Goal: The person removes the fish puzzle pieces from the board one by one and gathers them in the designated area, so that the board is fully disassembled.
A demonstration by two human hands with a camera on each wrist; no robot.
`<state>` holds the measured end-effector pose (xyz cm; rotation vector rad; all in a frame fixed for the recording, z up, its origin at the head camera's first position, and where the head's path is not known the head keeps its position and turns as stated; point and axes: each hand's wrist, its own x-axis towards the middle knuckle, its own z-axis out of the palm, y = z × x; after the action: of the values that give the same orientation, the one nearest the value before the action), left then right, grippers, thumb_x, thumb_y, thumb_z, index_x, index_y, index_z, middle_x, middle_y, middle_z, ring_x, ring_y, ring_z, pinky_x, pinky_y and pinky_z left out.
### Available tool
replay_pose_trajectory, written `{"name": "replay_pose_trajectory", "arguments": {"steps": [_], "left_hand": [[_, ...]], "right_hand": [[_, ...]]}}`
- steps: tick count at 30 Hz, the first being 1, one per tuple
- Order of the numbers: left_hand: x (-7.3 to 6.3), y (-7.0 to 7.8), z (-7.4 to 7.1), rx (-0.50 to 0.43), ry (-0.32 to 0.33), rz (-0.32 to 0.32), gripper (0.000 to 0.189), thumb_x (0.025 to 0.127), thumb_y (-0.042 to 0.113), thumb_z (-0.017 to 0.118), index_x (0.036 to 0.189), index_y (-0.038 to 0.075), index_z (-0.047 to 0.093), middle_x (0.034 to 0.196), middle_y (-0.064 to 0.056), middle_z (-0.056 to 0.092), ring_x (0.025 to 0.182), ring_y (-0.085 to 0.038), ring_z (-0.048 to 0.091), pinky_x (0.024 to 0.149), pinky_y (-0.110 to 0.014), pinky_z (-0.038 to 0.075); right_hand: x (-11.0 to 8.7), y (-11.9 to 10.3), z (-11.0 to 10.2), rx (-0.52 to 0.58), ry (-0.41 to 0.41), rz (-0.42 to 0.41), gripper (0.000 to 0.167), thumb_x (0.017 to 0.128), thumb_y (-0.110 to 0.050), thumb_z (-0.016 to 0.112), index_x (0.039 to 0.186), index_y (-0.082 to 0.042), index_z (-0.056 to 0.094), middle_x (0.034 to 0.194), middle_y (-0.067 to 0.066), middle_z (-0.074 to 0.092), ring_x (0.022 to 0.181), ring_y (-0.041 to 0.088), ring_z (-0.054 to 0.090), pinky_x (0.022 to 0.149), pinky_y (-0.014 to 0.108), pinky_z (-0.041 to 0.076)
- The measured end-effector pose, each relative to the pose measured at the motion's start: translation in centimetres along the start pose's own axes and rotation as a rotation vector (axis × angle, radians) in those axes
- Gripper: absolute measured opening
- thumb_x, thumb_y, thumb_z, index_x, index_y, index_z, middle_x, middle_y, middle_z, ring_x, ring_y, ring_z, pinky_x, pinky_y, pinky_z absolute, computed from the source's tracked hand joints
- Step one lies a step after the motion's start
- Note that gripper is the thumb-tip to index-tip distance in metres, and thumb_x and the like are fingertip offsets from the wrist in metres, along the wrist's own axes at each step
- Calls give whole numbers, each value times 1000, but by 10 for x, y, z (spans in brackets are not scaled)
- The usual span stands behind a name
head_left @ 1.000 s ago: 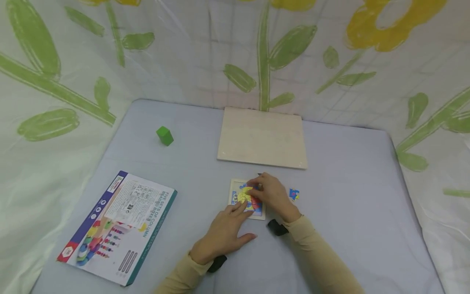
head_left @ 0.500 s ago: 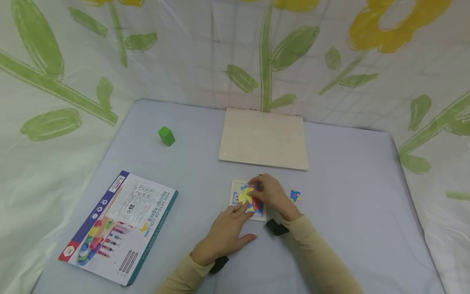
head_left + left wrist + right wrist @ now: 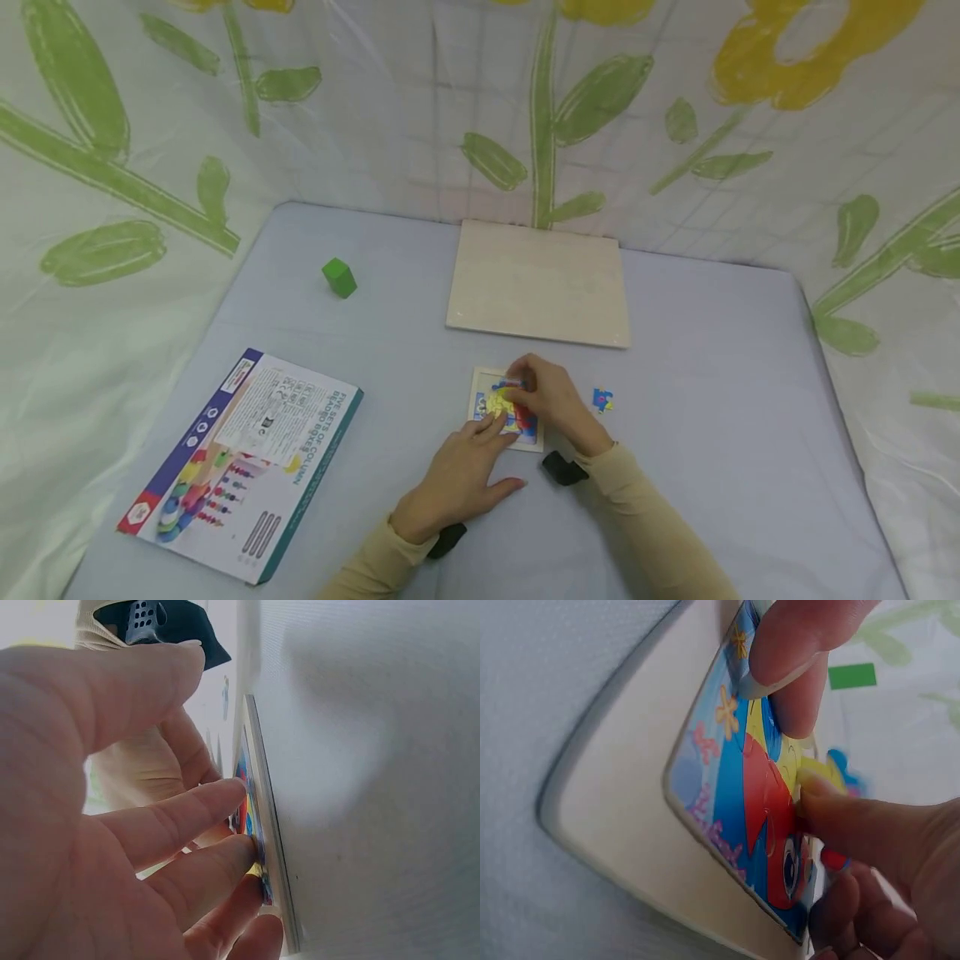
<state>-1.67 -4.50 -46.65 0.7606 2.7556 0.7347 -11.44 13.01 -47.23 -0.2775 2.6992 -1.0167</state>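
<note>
A small jigsaw puzzle of a colourful sea picture lies in a pale wooden tray (image 3: 477,382) in front of the person. My left hand (image 3: 453,475) has its extended fingertips resting on the lower left of the puzzle, thumb spread away from it. Over the upper right of the puzzle, my right hand (image 3: 551,396) pinches a yellow and blue puzzle piece (image 3: 832,766) between thumb and fingers, tilted above the picture; the far fingers are partly hidden. In the right wrist view, fitted red and blue pieces (image 3: 763,787) show below. Another puzzle piece (image 3: 602,400) lies loose, right of the tray.
A flat pale board (image 3: 538,283) lies behind the tray. To the left are a green block (image 3: 340,278) and a printed box (image 3: 243,467). Flowered white sheeting (image 3: 360,125) hangs behind the table.
My right fingers have shifted slightly over the upper part of the puzzle, with the yellow piece tilting a little. My left hand and the loose piece have stayed in place.
</note>
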Motion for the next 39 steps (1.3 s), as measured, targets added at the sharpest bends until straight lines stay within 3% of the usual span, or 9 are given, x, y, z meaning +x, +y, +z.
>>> {"name": "replay_pose_trajectory", "arguments": {"steps": [5,10,16,20,23,27,30,35,39], "left_hand": [[0,1,0,-6,-14,3,56,93,44,73,136,8,66,154,-17,56,140,-32,54,106,-47,50],[0,3,2,-46,-43,-14,57,93,43,73,137,8,65,155,-17,54,141,-33,53,108,-49,49],[-2,2,4,-67,-34,-40,57,93,44,73,138,9,65,156,-17,53,141,-35,52,105,-50,50],[-4,0,6,-52,-7,-29,57,94,46,72,137,9,66,156,-19,53,140,-38,52,101,-51,51],[-4,1,5,-53,-12,-30,57,94,46,71,137,9,66,156,-19,52,141,-38,51,101,-52,51],[-4,2,3,-72,-34,-48,58,94,46,71,138,9,65,158,-18,50,144,-37,49,104,-53,49],[-4,3,1,-73,-49,-46,58,94,46,71,138,9,65,159,-19,49,145,-38,48,106,-54,49],[-4,5,-2,-63,-55,-26,58,94,47,71,137,9,65,159,-20,49,145,-38,48,105,-55,49],[-2,5,-3,-50,-52,-20,57,95,47,70,137,9,65,158,-20,50,145,-38,48,104,-55,50]], "right_hand": [[-4,8,-8,87,-26,-36,22,90,-19,80,104,-7,69,87,9,72,73,9,56,65,21,43],[-11,27,-41,241,47,-14,20,93,-19,78,104,-4,73,99,13,77,84,11,64,69,23,49],[-33,68,-103,191,-2,139,30,95,-27,75,113,-2,74,108,17,78,91,14,68,76,26,51],[-51,97,-126,85,-61,258,40,94,-38,75,118,-6,75,116,14,76,95,13,63,80,28,48],[-62,112,-129,80,-92,326,44,93,-40,76,120,-6,76,115,9,77,98,11,60,82,26,47],[-67,121,-126,126,-83,344,44,92,-37,78,120,-3,76,114,8,78,101,10,59,83,21,46],[-68,121,-125,91,-55,334,43,92,-34,79,119,-1,76,112,9,79,101,12,57,82,22,45],[-65,122,-124,-8,-20,401,44,88,-34,83,114,0,76,94,5,79,91,16,62,76,27,45],[-64,115,-122,-105,35,404,44,87,-35,82,113,-1,72,101,13,73,90,22,62,71,28,44]]}}
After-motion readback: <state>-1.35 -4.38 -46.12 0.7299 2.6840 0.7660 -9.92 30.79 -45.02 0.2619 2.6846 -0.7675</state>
